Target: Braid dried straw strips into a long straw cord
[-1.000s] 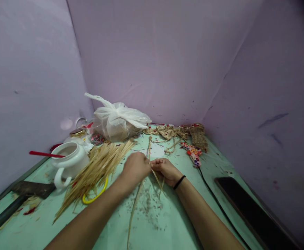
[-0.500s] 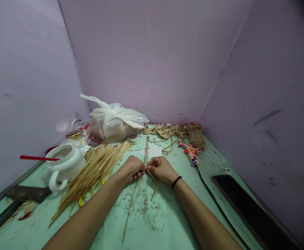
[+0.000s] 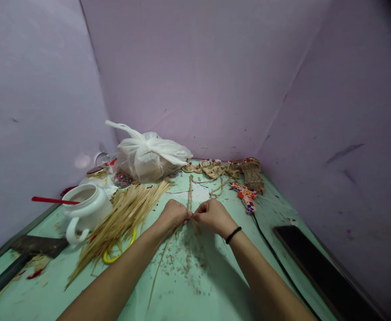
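Observation:
A thin braided straw cord [image 3: 190, 191] runs from the back of the table down to my fingertips. My left hand [image 3: 175, 215] is closed on the cord's near end. Close against it on the right, my right hand [image 3: 213, 216], below a black wristband, pinches strands at the same spot. Loose straw ends [image 3: 158, 271] hang toward me from under my fingers. Left of my hands lies a fanned bundle of dry straw strips [image 3: 128, 211].
A white pot [image 3: 93, 211] with a red stick, a hatchet-like tool [image 3: 41, 246] and yellow-handled scissors [image 3: 115, 258] are left. Behind sits a white plastic bag [image 3: 151, 156]. Rightward lie a patterned glue gun [image 3: 245, 196] with black cable and a phone [image 3: 312, 263].
My right hand has shifted slightly right. The loose straw ends have swung a little left, and more of the yellow handle shows beside my left forearm.

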Demonstrator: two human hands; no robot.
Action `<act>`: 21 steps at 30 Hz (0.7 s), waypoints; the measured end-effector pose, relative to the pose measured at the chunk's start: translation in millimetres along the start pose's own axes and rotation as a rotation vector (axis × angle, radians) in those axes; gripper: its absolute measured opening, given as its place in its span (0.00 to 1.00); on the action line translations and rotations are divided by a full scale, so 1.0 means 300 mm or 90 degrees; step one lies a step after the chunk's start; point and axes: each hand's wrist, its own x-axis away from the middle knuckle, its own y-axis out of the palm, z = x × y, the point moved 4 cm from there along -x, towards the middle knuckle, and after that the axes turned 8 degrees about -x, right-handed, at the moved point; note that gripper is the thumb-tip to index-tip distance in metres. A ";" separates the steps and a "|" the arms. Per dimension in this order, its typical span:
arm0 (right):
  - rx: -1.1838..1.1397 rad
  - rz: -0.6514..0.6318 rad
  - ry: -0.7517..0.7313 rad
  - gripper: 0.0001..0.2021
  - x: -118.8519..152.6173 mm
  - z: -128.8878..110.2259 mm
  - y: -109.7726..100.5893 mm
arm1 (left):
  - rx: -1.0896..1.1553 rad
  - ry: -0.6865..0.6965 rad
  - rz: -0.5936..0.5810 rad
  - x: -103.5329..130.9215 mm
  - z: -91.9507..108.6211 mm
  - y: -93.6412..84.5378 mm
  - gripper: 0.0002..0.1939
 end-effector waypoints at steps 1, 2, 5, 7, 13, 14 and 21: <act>0.009 -0.010 -0.008 0.07 0.004 -0.007 0.004 | 0.008 -0.002 -0.004 0.005 0.006 0.001 0.08; 0.030 -0.006 -0.023 0.07 0.012 -0.019 0.007 | 0.026 -0.004 -0.010 0.010 0.012 0.002 0.08; 0.144 0.052 -0.063 0.07 0.047 -0.068 0.015 | 0.121 -0.025 -0.021 0.024 0.020 0.001 0.09; 0.209 0.076 -0.075 0.08 0.070 -0.096 0.024 | 0.168 -0.039 -0.054 0.028 0.015 0.001 0.08; 0.250 0.051 -0.102 0.10 0.082 -0.110 0.041 | 0.199 0.007 -0.134 0.012 -0.002 -0.017 0.05; 0.234 0.033 -0.109 0.09 0.076 -0.103 0.037 | 0.195 0.015 -0.139 0.008 -0.004 -0.020 0.04; -0.262 -0.054 0.081 0.06 -0.010 0.017 -0.030 | 0.184 0.032 -0.197 -0.006 -0.010 -0.022 0.08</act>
